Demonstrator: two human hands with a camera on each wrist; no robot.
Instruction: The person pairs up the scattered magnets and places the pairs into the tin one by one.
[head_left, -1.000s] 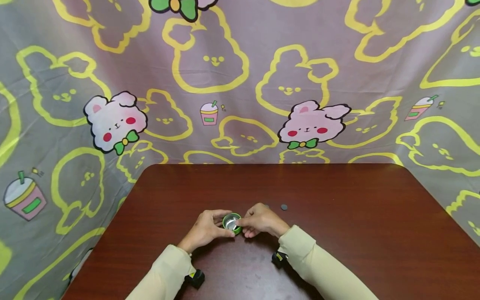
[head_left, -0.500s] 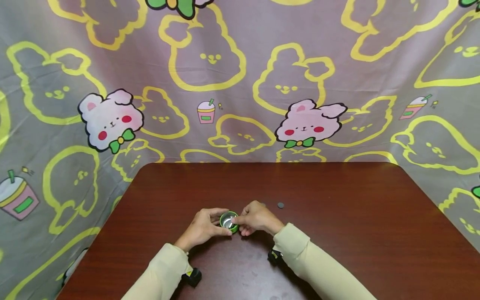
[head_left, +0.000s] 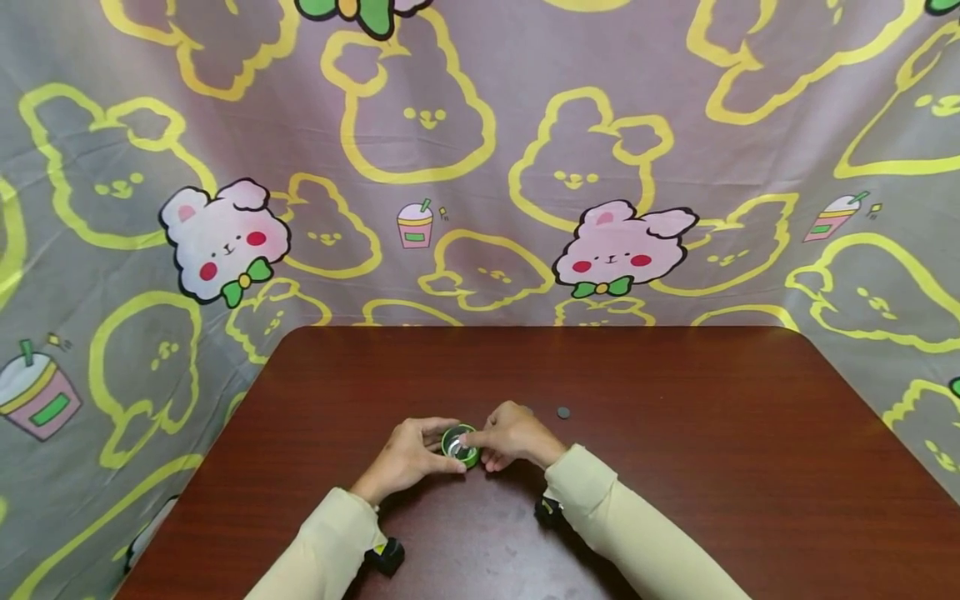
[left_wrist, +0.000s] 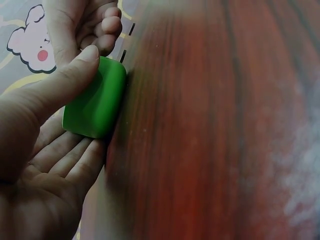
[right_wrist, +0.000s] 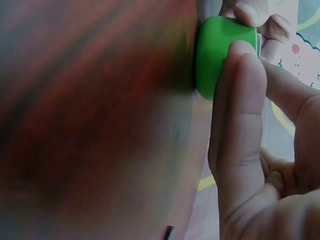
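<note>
My left hand [head_left: 407, 458] holds a small round green tin [left_wrist: 97, 107] at the table, its thumb on one side and its fingers on the other. The tin is open at the top, with a shiny silver inside. My right hand [head_left: 517, 433] is against the tin's right side. In the right wrist view its long fingers [right_wrist: 245, 105] lie along the outer wall, while another digit reaches over the rim. In the head view a fingertip dips into the tin over something darker at the bottom. I cannot tell whether it pinches anything in there.
A small dark grey disc [head_left: 563, 412] lies flat on the reddish-brown table [head_left: 675, 467], beyond my right hand. Another similar piece [head_left: 528, 410] is mostly hidden behind that hand. A patterned cloth [head_left: 465, 150] hangs at the table's back and sides.
The right fingertips have shifted slightly within the tin's mouth, and the bright sliver seen there earlier no longer shows the same way. My left hand keeps its hold; the view shifts a little.
</note>
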